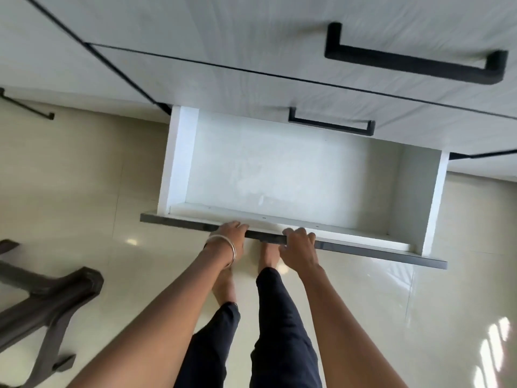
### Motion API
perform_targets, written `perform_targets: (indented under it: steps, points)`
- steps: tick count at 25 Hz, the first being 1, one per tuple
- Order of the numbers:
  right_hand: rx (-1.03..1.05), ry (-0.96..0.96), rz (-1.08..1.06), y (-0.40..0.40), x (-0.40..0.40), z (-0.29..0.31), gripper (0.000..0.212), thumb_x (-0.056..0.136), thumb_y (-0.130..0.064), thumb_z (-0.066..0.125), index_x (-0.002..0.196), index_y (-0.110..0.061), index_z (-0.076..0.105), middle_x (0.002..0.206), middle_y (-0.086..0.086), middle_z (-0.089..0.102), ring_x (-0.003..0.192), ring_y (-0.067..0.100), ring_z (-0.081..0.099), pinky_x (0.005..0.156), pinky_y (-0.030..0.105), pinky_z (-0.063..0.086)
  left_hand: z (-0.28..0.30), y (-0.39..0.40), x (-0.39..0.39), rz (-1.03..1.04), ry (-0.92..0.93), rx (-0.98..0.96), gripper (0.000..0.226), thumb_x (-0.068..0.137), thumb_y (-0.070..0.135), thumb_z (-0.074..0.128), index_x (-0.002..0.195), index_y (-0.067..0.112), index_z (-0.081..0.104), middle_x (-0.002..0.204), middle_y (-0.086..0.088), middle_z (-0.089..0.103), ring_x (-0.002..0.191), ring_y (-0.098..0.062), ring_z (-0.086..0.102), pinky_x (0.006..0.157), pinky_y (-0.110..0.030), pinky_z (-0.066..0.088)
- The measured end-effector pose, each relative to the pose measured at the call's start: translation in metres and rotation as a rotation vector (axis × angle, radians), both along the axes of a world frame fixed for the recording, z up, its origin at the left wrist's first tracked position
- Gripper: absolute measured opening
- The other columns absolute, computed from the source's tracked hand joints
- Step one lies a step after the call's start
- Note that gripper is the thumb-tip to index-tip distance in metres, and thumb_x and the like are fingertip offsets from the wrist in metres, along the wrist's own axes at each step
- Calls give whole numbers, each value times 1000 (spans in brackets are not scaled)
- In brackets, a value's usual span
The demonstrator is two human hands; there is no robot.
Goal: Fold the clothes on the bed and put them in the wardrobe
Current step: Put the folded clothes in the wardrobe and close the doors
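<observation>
Wardrobe drawer (279,175) pulled out, both hands (230,233) (299,245) gripping its front edge.

Both bare arms are reaching forward and down, the left hand (230,236) and the right hand (299,245) curling their fingers over the same edge side by side, a bangle (227,249) circling the left wrist, bare feet standing below.

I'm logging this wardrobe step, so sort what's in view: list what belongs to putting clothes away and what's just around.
Belongs to the job:
- open drawer, nothing visible inside
- left hand and right hand, both gripping the drawer's front edge
- wardrobe front

Just around:
- dark furniture base on the floor
- bangle on the left wrist
</observation>
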State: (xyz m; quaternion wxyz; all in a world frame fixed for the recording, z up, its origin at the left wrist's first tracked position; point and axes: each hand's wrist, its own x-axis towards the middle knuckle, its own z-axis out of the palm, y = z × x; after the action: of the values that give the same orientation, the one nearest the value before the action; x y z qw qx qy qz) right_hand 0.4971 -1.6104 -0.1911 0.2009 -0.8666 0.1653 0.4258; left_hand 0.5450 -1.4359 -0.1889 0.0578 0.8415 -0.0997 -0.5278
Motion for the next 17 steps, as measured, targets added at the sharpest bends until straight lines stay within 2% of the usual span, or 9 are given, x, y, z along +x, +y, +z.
perform_targets:
  steps: [2,3,5,9,11,13,17]
  points:
    - [112,-18,-76,4,24,25,36,93,-13,53,128,-9,56,116,13,60,118,34,51,89,34,46,17,5,14,65,1,-1,48,94,16,47,141,18,41,141,-9,43,129,-29,43,106,-43,40]
    - [165,-40,-135,10,39,43,35,93,-14,55,128,-11,58,107,10,64,113,30,57,91,32,47,31,10,23,119,-2,-9,46,94,18,46,140,18,43,139,-11,46,127,-30,46,105,-41,40]
    - [243,-112,-200,30,74,85,29,92,-16,58,121,-14,62,90,3,65,102,25,64,86,27,47,69,27,43,265,-44,-64,42,95,21,48,136,19,48,133,-14,53,121,-31,52,103,-37,42]
    - [411,-326,-262,100,139,179,25,88,-5,54,108,-11,68,91,7,73,82,23,68,84,39,55,163,85,73,788,-234,-259,29,92,19,54,118,24,64,107,-9,70,96,-25,65,90,-29,51]
    - [487,-362,-334,149,165,220,29,86,1,48,104,-9,68,85,10,72,72,18,66,74,35,56,208,122,84,1147,-299,-380,25,91,11,54,112,16,67,94,-8,72,81,-22,68,69,-21,53]
    - [558,-394,-331,212,187,259,37,80,3,41,100,-11,69,84,9,71,70,19,65,69,35,54,249,174,93,1480,-363,-502,23,93,3,51,109,7,66,90,-11,70,68,-16,65,48,-11,46]
    - [628,-469,-176,356,210,315,42,73,-4,40,95,-24,70,79,2,71,77,24,68,76,41,57,313,317,98,1765,-502,-647,27,92,-2,46,109,4,66,91,-16,70,60,-13,63,44,-11,42]
